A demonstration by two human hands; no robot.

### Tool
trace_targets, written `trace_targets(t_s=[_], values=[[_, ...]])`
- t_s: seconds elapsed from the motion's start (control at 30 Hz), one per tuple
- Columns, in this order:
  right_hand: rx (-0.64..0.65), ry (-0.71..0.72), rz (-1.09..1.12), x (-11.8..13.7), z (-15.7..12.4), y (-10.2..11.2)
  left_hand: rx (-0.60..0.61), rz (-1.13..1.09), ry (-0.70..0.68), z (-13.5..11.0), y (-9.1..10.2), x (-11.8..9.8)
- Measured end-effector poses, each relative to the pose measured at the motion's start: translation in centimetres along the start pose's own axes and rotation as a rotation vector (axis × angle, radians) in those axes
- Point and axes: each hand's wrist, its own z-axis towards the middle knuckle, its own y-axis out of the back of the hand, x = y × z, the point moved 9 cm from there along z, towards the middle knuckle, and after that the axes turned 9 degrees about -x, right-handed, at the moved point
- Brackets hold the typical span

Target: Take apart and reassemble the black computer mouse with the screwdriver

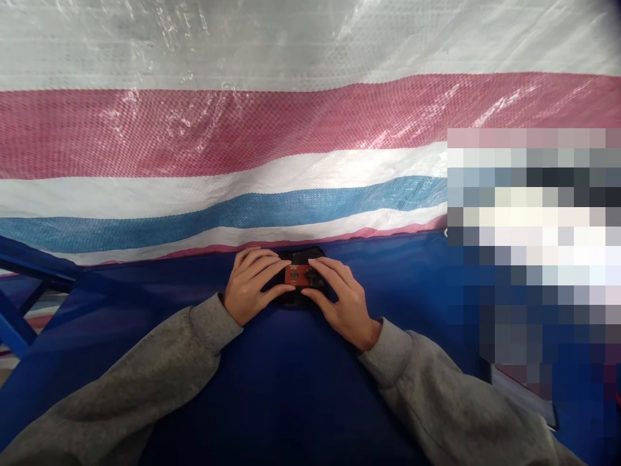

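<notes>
A small red-brown circuit board (297, 274) rests on a black holder (310, 254) at the far edge of a blue table (291, 388). My left hand (250, 285) grips its left end, thumb below and fingers over the top. My right hand (337, 294) pinches the right end in the same way. Both fingers sets are curled around the board and the holder. Grey sleeves cover both of my forearms.
A woven plastic sheet (242, 129) with red, white and blue stripes hangs right behind the table. A blue metal frame (29, 272) stands at the left. A blurred-out patch covers the right side.
</notes>
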Motion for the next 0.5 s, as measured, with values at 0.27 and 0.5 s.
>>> trace_targets(t_s=[0.27, 0.5], values=[[-0.018, -0.033, 0.009, -0.57, -0.15, 0.12, -0.035, -0.02, 0.021, 0.05, 0.23, 0.14], [-0.07, -0.006, 0.057, -0.47, -0.05, 0.48, -0.105, -0.035, -0.016, 0.48, 0.52, -0.47]])
